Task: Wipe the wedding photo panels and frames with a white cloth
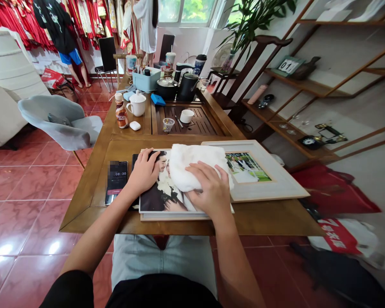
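Note:
A white fluffy cloth [188,164] lies bunched on a large wedding photo panel [162,194] at the table's near side. My right hand [210,188] presses on the cloth from the right, its fingers curved over it. At the panel's upper left, my left hand [144,171] rests flat with fingers spread, holding nothing. The panel seems stacked on another pale-edged frame, mostly hidden. Partly behind the cloth, a white-framed wedding photo [248,167] lies to the right. A phone [116,182] showing 08:30 is left of the panel, near my left forearm.
A coffee bottle [121,111], a white lidded cup [137,104] and a small white case [135,125] stand at the table's left. Beyond are a slatted tea tray [192,117], kettle [188,87] and blue box [146,80]. Shelves [308,81] flank the right. Two people stand far back.

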A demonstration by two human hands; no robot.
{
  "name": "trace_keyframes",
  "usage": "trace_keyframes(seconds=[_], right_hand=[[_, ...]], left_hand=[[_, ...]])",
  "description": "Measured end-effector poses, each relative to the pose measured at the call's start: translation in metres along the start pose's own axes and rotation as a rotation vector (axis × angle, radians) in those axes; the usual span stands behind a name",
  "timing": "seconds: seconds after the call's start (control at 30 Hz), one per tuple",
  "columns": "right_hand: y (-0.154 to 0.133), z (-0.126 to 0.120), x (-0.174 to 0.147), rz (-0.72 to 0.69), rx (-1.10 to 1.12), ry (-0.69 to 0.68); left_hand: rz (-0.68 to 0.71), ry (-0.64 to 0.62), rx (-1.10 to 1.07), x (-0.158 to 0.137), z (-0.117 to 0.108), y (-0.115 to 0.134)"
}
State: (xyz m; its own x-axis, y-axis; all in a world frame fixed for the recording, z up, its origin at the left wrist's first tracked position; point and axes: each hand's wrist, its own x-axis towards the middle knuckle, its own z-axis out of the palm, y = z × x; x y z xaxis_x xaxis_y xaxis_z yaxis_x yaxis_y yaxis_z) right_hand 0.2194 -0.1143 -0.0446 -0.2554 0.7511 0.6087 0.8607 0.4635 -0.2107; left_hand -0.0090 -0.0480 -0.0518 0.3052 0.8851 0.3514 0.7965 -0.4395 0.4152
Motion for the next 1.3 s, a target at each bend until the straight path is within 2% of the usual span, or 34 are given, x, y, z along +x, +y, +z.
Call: trace_keyframes(seconds=[0.07,0.23,0.3,0.47,0.53,0.63,0.7,0.9,0.97,1.07,1.13,1.3], right_hand=[[0.0004,-0.0013,-0.0001,-0.022,-0.005,-0.010],[0.0003,-0.0072,0.0009,-0.229,0.120,-0.072],[-0.0004,-0.0061,0.0009,-0.202,0.107,-0.060],[-0.0001,-0.0012,-0.0006,-0.017,0.007,-0.001],[0.0011,-0.0027,-0.0010,-0.064,0.030,-0.014],[0.0025,-0.0066,-0.0011,-0.205,0.120,-0.066],[0.0027,-0.0073,-0.0011,-0.230,0.149,-0.083],[0.0018,-0.0004,-0.0018,0.042,-0.008,0.051],[0.0023,-0.0016,-0.0022,-0.006,0.007,0.047],[0.0036,-0.0066,-0.0028,-0.185,0.117,-0.023],[0.0039,-0.0084,-0.0030,-0.238,0.164,-0.041],[0.0031,-0.0033,-0.0035,-0.020,0.041,0.054]], left_hand=[[-0.002,-0.004,0.002,-0.0001,-0.0003,0.0007],[-0.001,-0.005,0.005,-0.0004,0.0004,0.0004],[-0.004,-0.009,0.003,-0.0003,0.0007,0.0001],[-0.002,-0.004,-0.001,0.0000,0.0001,0.0002],[0.002,-0.004,-0.001,0.0001,-0.0002,0.0001],[0.007,-0.004,0.000,0.0001,0.0005,-0.0007],[0.007,0.000,-0.002,0.0001,0.0012,-0.0014],[0.005,-0.004,-0.002,0.0004,0.0002,0.0002],[0.004,-0.005,-0.002,0.0004,-0.0004,0.0011],[0.003,0.002,-0.003,0.0003,-0.0001,0.0012],[0.004,0.007,-0.003,0.0004,0.0006,0.0005],[0.005,0.002,-0.009,0.0004,0.0002,-0.0003]])
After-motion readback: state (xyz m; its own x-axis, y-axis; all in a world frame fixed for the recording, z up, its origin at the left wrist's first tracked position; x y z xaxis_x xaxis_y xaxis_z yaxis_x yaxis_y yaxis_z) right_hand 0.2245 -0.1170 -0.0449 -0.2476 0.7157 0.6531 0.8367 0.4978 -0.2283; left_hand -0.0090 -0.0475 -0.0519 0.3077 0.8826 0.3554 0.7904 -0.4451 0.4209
